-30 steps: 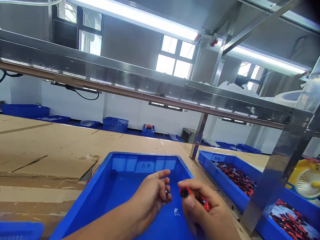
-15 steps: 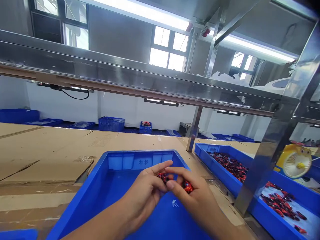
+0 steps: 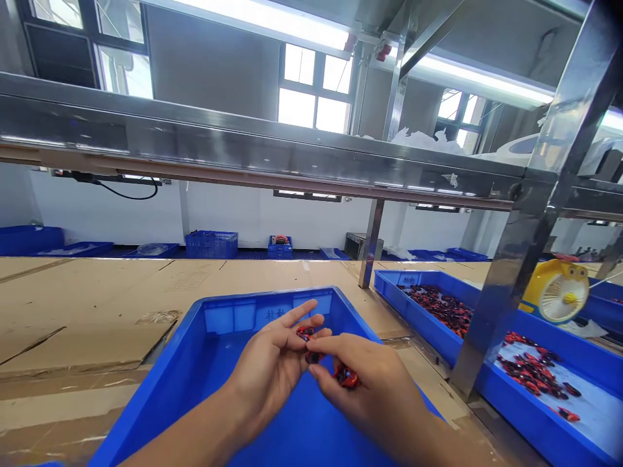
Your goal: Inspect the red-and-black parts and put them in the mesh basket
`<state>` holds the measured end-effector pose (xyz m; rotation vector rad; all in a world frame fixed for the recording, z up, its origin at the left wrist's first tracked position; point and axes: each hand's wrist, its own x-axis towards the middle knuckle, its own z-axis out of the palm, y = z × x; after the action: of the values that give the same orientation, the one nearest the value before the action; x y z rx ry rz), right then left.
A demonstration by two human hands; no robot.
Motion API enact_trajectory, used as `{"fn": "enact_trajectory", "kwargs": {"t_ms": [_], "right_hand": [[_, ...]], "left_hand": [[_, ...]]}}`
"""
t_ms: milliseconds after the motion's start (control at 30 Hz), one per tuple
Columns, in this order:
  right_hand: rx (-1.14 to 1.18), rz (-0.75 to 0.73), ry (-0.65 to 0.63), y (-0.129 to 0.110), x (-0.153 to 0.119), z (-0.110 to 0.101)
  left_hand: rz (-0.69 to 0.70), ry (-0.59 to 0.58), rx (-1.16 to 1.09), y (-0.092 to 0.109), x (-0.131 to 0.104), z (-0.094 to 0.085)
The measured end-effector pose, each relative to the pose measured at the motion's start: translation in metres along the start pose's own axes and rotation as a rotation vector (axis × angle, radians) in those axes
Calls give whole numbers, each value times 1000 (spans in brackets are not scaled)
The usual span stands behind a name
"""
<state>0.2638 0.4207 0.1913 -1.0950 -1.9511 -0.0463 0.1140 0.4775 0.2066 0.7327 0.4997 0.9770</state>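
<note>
Both hands meet above a blue plastic bin (image 3: 160, 383). My left hand (image 3: 272, 363) is palm up with its fingers curled, and a small glossy red-and-black part (image 3: 305, 333) rests at its fingers. My right hand (image 3: 365, 379) pinches a second red-and-black part (image 3: 314, 357) between thumb and forefinger, close to the left fingers. Another red-and-black part (image 3: 345, 375) is tucked in the right palm. The exact kind of these parts is too small to make out.
To the right, a long blue tray (image 3: 438, 279) holds many red-and-black parts, behind a metal post (image 3: 506, 285). A yellow fan (image 3: 557, 292) stands beside it. A metal shelf beam (image 3: 263, 152) crosses above the cardboard-covered table (image 3: 97, 298).
My left hand has opened a little, and its part shows more clearly. The right hand has turned knuckles-up and moved slightly down and left. The view has shifted slightly right.
</note>
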Motion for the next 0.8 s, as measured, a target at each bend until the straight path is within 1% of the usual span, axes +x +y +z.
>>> {"fn": "enact_trajectory", "kwargs": {"t_ms": [67,133,267,333,400,500,667,700,733,800], "right_hand": [[49,36,40,-2,1,-1],[94,56,41,-4,2,-3],[98,-3,2,-7,3,-5],[103,-21,10,-8,2,-5],[135,-21,29,-10,1,-5],[195,20,31,-13,2,-8],[332,63,-11,-21,4,-11],[386,92,-28,-22,4,-11],[477,153,-57,-22,4,-11],[771,361,-178,-20,3,-9]], "left_hand": [[43,-9,87,2,2,0],[97,-47,198,1,5,-1],[279,-116,516,-4,5,-5],[374,-117,680,-6,1,-6],[444,-112,789,-6,-3,-6],[490,-102,849,-4,-9,-4],[493,-85,887,-2,-12,-1],[492,-82,892,-2,-12,0],[493,-75,896,-2,-12,0],[496,-61,902,-2,-10,1]]}}
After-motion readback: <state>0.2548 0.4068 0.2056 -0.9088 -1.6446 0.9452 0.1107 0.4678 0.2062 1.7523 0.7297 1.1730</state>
